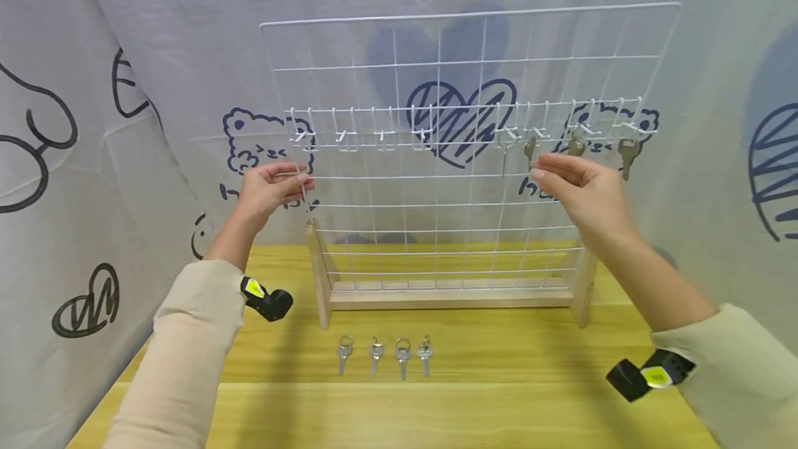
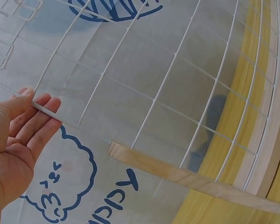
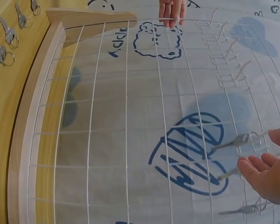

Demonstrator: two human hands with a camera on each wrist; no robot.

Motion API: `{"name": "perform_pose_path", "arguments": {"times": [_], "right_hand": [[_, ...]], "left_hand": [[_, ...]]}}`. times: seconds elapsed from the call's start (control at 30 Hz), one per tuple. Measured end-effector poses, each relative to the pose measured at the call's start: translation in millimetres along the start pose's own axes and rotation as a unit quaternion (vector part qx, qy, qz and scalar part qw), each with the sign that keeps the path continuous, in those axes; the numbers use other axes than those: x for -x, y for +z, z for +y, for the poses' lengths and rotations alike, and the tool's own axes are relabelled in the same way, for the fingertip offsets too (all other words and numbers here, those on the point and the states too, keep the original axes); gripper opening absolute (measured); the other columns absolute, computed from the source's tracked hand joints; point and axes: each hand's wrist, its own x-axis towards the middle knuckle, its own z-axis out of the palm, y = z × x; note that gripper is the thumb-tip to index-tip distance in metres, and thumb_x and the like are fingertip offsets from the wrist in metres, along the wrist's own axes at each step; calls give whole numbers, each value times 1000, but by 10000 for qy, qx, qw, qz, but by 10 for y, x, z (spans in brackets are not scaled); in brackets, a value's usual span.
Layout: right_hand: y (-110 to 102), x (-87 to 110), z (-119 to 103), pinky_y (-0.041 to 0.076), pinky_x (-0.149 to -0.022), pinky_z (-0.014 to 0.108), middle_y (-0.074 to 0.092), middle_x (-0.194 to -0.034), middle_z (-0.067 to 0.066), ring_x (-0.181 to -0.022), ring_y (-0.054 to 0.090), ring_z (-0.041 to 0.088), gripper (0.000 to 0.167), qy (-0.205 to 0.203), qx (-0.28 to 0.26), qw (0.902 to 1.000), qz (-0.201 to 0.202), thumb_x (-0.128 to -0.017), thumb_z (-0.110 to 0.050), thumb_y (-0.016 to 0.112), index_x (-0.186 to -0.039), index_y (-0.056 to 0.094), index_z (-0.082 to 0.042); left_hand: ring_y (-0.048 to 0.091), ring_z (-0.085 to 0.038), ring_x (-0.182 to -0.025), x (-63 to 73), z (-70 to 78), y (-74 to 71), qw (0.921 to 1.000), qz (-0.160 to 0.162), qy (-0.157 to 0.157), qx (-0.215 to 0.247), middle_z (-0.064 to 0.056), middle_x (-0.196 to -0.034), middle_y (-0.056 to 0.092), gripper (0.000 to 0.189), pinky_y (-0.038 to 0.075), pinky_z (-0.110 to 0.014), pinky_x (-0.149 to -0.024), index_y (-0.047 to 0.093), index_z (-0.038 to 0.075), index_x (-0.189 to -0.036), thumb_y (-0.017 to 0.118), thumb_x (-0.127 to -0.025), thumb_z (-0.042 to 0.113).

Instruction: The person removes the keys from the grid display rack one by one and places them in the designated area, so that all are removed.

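Take the middle of the wire grid (image 1: 439,176) as your dial: there's your left hand (image 1: 271,189) at nine o'clock, thumb and fingers pinching the grid's side wire! Over at three, here's your right hand (image 1: 582,189), thumb and fingers parted, a hanging key (image 1: 530,150) right at the fingertips; whether you're touching it, I can't tell. Three more hang out toward three: a thin, edge-on key (image 1: 504,158) nearer the centre, a second key (image 1: 576,147) just behind your fingers, an outer key (image 1: 629,150) beyond. Down toward seven, four loose keys (image 1: 377,350) lie in a row on the yellow table (image 1: 467,407), before the wooden stand (image 1: 449,298).
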Motion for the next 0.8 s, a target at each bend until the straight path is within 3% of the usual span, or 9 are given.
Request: {"name": "perform_pose_path", "arguments": {"times": [0.17, 0.27, 0.4, 0.63, 0.8], "right_hand": [[178, -72, -8, 48, -79, 2, 63, -89, -26, -87, 58, -10, 47, 32, -14, 9997, 241, -88, -13, 63, -128, 49, 6], [258, -113, -29, 47, -89, 6, 66, -111, -9, -94, 57, -8, 46, 207, 262, 9989, 339, -90, -16, 61, -132, 48, 0], [342, -163, -72, 44, -101, 18, 52, -135, 13, -109, 56, 4, 48, 450, 373, 9977, 350, -92, -17, 57, -137, 43, -5], [488, -280, -74, 47, -99, 21, 54, -131, 17, -117, 55, 19, 48, 513, 302, 9962, 641, -90, -9, 59, -135, 44, -2], [524, -343, -31, 51, -89, 15, 62, -117, 10, -95, 60, 6, 40, 460, 125, 9943, 958, -90, -7, 59, -128, 51, 1]], "left_hand": [[67, 1, -75, 0, -4, 5, 9999, 42, -40, 91, 16, -75, 70, 11, 55, -18, -78, 61, 16, -97, 60, -89, 7], [67, 1, -75, -3, -4, 8, 9999, 54, -51, 100, 16, -75, 70, 11, 55, -18, -78, 61, 16, -96, 60, -89, 7], [67, 2, -74, -1, 10, 13, 10000, 66, -20, 62, 17, -74, 70, 11, 55, -17, -77, 60, 15, -97, 59, -90, 7], [66, 3, -74, 5, 12, 11, 9999, 135, -69, -47, 19, -74, 68, 16, 55, -14, -75, 58, 10, -106, 58, -91, 8], [66, 4, -75, 3, -6, 27, 9998, 137, -76, -128, 20, -74, 68, 35, 55, -13, -75, 50, -4, -123, 58, -91, 8]]}}
